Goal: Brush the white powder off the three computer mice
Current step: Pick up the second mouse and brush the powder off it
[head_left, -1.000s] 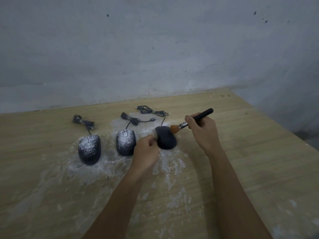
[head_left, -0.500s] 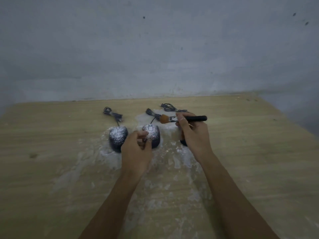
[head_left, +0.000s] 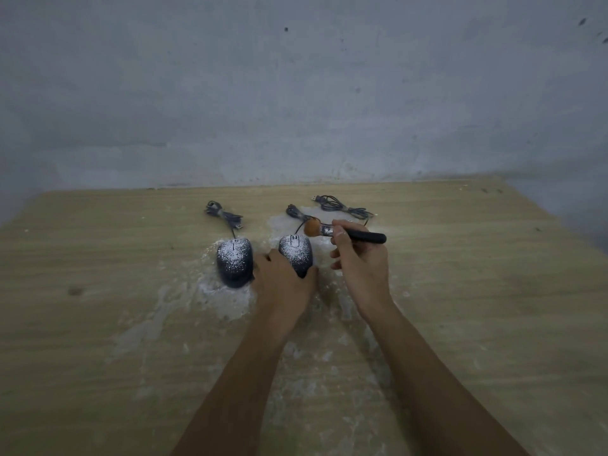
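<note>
Two dark mice dusted with white powder lie side by side on the wooden table. My left hand grips the near end of the middle mouse. The left mouse lies free beside it. My right hand holds a black-handled brush; its orange bristles hover just past the middle mouse's front end. The third mouse is hidden behind my right hand; only its cable shows.
White powder is spread over the table around and in front of the mice. Bundled cables lie behind the mice toward the grey wall. The table's right edge runs diagonally at the far right.
My left hand left the right mouse and took hold of the middle one. The brush moved left from the right mouse to above the middle mouse's front. The view shifted left.
</note>
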`<state>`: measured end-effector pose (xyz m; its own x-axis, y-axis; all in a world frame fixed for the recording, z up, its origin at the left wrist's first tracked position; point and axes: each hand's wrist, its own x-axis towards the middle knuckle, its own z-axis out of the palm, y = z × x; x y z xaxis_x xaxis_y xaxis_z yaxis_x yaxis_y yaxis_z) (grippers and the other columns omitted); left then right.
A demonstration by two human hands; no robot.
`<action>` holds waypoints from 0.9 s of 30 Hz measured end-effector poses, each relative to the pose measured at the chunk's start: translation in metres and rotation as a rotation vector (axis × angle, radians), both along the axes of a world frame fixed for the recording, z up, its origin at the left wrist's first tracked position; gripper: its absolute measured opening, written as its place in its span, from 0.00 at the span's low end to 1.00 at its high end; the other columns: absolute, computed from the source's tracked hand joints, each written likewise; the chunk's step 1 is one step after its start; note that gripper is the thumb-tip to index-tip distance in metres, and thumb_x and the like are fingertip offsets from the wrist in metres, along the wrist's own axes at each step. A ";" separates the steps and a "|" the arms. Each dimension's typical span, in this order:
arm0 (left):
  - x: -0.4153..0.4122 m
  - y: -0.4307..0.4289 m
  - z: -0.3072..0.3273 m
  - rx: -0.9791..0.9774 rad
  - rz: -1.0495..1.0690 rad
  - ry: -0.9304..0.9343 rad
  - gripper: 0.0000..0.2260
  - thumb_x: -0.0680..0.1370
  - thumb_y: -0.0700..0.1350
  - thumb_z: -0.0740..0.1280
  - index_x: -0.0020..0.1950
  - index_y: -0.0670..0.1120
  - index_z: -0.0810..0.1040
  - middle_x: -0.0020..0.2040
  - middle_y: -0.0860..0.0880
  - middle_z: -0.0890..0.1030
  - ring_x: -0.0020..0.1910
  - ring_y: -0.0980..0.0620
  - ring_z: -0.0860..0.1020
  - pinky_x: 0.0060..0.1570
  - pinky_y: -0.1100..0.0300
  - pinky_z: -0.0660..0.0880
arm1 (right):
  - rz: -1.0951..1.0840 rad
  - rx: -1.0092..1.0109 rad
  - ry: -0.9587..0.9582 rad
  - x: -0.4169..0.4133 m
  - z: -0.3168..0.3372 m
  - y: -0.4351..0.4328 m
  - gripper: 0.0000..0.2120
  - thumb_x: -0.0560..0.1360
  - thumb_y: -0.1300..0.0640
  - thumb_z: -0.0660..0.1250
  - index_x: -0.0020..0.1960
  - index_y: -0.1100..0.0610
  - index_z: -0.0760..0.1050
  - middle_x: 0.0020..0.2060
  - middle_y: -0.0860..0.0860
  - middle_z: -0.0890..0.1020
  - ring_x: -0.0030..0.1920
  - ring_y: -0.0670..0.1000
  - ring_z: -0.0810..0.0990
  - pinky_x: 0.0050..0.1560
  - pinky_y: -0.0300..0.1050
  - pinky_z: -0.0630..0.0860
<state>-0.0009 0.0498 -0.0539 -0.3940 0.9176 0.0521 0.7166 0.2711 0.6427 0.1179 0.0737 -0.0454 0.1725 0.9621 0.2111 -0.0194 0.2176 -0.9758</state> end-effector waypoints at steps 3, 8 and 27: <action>0.000 0.002 0.003 0.009 0.000 -0.022 0.32 0.74 0.58 0.70 0.68 0.37 0.68 0.64 0.38 0.69 0.62 0.38 0.72 0.60 0.46 0.73 | -0.002 0.001 0.026 0.001 0.002 -0.001 0.06 0.81 0.57 0.67 0.52 0.49 0.82 0.36 0.48 0.83 0.34 0.46 0.80 0.37 0.45 0.79; 0.001 0.005 0.007 0.031 0.013 -0.048 0.32 0.73 0.59 0.68 0.67 0.37 0.67 0.60 0.40 0.72 0.58 0.40 0.74 0.51 0.50 0.73 | -0.021 -0.024 0.101 0.005 0.006 0.002 0.06 0.81 0.57 0.68 0.55 0.53 0.83 0.34 0.47 0.83 0.34 0.45 0.79 0.35 0.42 0.78; -0.016 0.009 0.018 -0.067 0.058 -1.328 0.15 0.84 0.38 0.57 0.69 0.33 0.68 0.60 0.35 0.79 0.51 0.42 0.83 0.48 0.55 0.81 | 0.025 -0.084 0.048 0.011 0.022 0.017 0.05 0.80 0.53 0.69 0.47 0.50 0.83 0.36 0.48 0.84 0.32 0.45 0.78 0.34 0.43 0.78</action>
<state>-0.0166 0.0592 -0.0356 -0.1488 0.8837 -0.4437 -0.4533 0.3378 0.8249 0.1288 0.0909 -0.0230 0.1564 0.9802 0.1215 -0.0707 0.1338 -0.9885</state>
